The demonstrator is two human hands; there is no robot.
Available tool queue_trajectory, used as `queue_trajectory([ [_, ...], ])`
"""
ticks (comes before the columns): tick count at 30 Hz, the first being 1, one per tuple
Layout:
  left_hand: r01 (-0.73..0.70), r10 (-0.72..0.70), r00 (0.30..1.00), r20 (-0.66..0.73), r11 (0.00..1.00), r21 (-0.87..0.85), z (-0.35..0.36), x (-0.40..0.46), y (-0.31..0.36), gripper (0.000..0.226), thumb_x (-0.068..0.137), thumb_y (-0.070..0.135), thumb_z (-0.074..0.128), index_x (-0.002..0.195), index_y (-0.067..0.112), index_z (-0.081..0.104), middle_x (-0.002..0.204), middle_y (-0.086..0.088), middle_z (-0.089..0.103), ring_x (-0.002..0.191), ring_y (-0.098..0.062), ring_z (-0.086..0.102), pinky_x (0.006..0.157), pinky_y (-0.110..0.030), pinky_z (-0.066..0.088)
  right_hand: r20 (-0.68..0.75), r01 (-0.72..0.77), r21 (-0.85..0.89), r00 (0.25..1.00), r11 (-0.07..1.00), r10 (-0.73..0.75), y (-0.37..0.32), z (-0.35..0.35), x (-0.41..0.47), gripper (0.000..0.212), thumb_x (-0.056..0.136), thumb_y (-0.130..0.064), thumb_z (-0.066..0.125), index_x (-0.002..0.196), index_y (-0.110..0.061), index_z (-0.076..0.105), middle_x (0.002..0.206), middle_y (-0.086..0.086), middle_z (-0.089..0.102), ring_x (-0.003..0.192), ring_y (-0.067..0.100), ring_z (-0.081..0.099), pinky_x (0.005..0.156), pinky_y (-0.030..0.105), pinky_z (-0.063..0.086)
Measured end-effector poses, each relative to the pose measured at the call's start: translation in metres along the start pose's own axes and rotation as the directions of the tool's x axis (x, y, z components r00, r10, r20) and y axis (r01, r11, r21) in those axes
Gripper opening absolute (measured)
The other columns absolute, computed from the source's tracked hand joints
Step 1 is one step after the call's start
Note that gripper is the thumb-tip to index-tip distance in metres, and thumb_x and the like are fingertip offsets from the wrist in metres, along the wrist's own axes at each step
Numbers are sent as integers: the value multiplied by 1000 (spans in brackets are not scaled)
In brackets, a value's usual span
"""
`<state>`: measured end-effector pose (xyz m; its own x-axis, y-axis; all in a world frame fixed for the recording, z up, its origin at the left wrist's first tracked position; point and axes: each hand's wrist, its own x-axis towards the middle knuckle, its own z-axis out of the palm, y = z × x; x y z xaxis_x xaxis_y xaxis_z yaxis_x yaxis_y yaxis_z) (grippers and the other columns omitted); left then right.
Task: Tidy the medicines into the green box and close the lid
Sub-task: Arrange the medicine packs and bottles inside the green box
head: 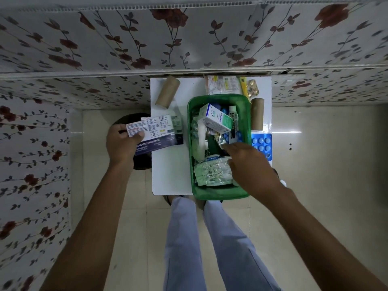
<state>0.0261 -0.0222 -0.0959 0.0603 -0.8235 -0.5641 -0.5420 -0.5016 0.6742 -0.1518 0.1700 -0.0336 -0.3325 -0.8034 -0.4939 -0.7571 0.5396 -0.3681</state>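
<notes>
The green box stands open on a small white table, crowded with medicines: a white and green carton, a white tube, foil blister strips and gauze. My left hand is to the left of the box, shut on a stack of flat medicine cartons, the lowest a dark dressings pack. My right hand reaches into the box from the right, fingers down among the strips near a crumpled foil strip; whether it grips anything is hidden. No lid is visible.
Two cardboard rolls lie on the table. A blue blister pack is right of the box. Leaflets and sachets and a gold pill strip sit at the back. A dark stool stands at the left. My legs are below.
</notes>
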Motion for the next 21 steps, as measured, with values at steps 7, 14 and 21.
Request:
queue_trajectory([
  [7, -28, 43, 992, 116, 991, -132, -36, -61, 37, 30, 79, 0, 66, 84, 24, 49, 101, -5, 64, 83, -13, 62, 70, -32, 52, -318, 51, 178, 948, 983, 8, 27, -50, -15, 28, 84, -1, 51, 104, -10, 68, 90, 15, 74, 76, 32, 69, 72, 34, 55],
  [14, -28, 4, 908, 418, 998, 51, 49, -137, 25, 36, 80, 0, 63, 85, 28, 42, 96, -10, 69, 78, -19, 64, 67, -29, 53, -415, -61, 242, 896, 968, 160, 63, -51, -16, 22, 87, -3, 53, 104, -7, 67, 93, 12, 75, 80, 27, 70, 74, 25, 47],
  [21, -254, 151, 935, 320, 916, 311, 77, -159, 23, 30, 88, 3, 54, 113, 8, 38, 102, -9, 53, 83, -19, 51, 44, 1, 37, -400, -155, 288, 877, 945, 266, 93, -43, -22, 22, 89, -6, 52, 105, -7, 67, 98, 10, 75, 85, 25, 69, 78, 23, 45],
])
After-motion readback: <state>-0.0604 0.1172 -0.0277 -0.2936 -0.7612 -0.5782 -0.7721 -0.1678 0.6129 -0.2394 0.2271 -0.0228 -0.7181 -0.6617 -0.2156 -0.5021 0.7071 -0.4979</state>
